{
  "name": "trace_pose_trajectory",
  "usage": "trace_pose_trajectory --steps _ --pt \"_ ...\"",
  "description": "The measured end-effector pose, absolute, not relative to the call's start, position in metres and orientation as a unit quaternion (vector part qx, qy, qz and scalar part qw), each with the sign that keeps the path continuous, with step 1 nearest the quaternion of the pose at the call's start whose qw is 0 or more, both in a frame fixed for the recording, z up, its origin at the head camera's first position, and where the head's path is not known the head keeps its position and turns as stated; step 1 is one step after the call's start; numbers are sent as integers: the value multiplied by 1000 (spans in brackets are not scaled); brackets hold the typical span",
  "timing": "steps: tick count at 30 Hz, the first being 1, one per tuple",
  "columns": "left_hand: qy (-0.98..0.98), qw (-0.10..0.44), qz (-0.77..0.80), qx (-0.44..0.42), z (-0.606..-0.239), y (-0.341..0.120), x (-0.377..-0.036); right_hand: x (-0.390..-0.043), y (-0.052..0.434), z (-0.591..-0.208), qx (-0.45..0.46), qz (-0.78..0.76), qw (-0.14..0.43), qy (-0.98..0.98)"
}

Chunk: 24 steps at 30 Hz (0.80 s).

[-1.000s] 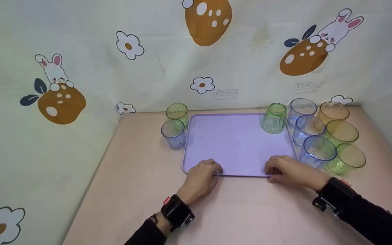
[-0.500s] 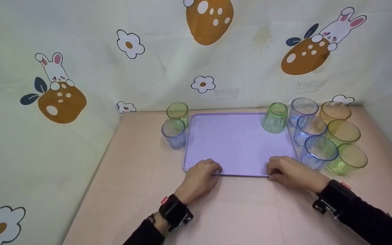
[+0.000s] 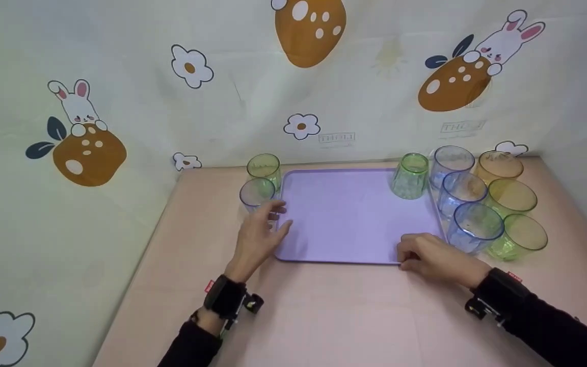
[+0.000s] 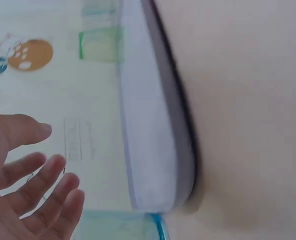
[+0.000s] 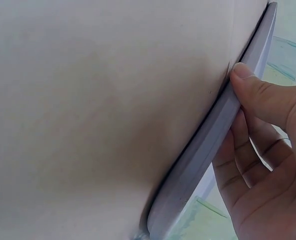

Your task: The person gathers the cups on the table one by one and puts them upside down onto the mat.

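Note:
A purple tray lies on the table. My right hand pinches its front rim near the right corner; in the right wrist view the thumb presses the rim's outside and the fingers curl over inside. My left hand is above the tray's left edge, fingers spread and curved, holding nothing. Just beyond it stands a blue glass, partly hidden by the fingers, with a green glass behind. An upside-down green glass stands on the tray's back right corner.
Right of the tray stand upright glasses in two columns: blue ones such as the front blue glass, and yellow-green ones such as the front one, with an orange glass at the back. A printed cloth wall closes off the back.
My left hand has let go of the tray's front rim and moved up and left toward the blue glass, its fingers opening. The right hand stays on the rim.

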<state>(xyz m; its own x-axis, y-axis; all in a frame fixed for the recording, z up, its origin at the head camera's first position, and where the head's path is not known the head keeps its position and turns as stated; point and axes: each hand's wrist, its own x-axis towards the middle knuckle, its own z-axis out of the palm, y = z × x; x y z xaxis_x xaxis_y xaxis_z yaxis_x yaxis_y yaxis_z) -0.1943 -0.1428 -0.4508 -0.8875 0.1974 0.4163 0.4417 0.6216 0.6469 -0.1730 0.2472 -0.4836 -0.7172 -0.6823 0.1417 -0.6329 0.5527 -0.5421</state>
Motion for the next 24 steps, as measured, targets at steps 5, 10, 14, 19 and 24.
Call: trace_pose_trajectory --steps 5,10,14,19,24 --pt "-877 212 -418 -109 -450 -161 -205 -173 247 -483 -365 -292 48 883" --pt "-876 227 -423 -41 -452 -172 -213 -173 246 -482 -368 -293 41 881" --pt "-873 213 -438 6 -456 -177 -218 -173 246 -483 -375 -294 33 878" --pt "-879 167 -444 48 -462 -179 -224 -173 246 -484 -374 -297 34 878" --pt "-881 124 -451 66 -471 -180 -228 -172 247 -485 -366 -301 39 880"
